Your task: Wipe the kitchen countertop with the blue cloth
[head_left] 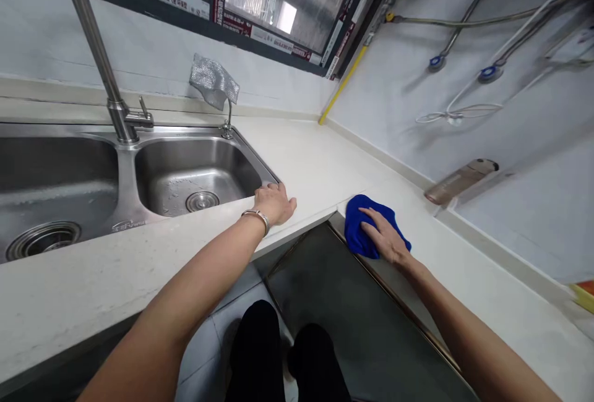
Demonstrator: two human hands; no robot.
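My right hand (383, 234) lies on a bunched blue cloth (359, 222) at the front edge of the white countertop, at the inner corner. Its visible fingers are stretched out over the cloth, and part of the cloth hangs at the edge. My left hand (275, 203), with a silver bracelet (257, 213) at the wrist, leans on the counter beside the right corner of the steel sink (253, 148). The thumb points right, away from the other fingers, which bend toward the sink rim. Nothing shows in this hand.
A steel faucet (123, 117) stands between the basins. Silvery wrapping (213, 80) covers a smaller tap. A yellow pipe (343, 83) runs down the corner. Along the right wall are hoses with blue valves (489, 73) and a beige cylinder (461, 180). A dark panel (343, 303) lies below the counter.
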